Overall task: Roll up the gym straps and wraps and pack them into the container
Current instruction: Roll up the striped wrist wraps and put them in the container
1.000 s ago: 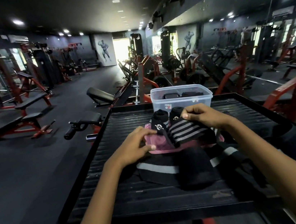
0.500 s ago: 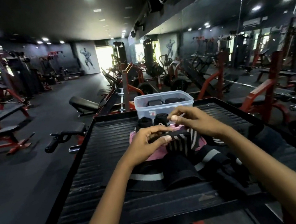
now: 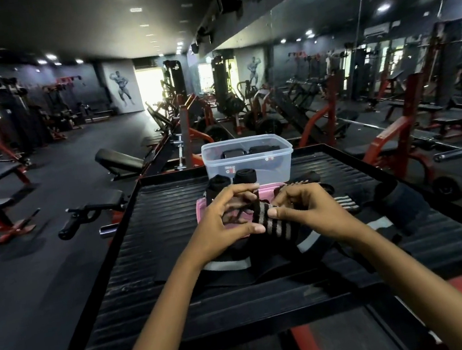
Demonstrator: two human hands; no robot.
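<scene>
A black wrap with grey stripes (image 3: pixel 271 223) is pinched between my left hand (image 3: pixel 224 225) and my right hand (image 3: pixel 308 211), just above a pink lid (image 3: pixel 203 212). Two rolled black wraps (image 3: pixel 230 182) stand upright behind the lid. The clear plastic container (image 3: pixel 252 166) sits at the far edge of the platform with dark rolls inside. More loose black wraps with pale stripes (image 3: pixel 314 237) lie under and to the right of my hands. A bulky black wrap (image 3: pixel 401 202) lies further right.
Everything rests on a black ribbed platform (image 3: pixel 157 252) with a raised rim, part of a red-framed machine. Benches, a padded handle (image 3: pixel 82 217) to the left and other gym machines stand around; a mirror wall runs along the right.
My hands have drawn closer together on the striped wrap, which is now folded tighter between the fingers. The camera has shifted, so the container sits further left than before.
</scene>
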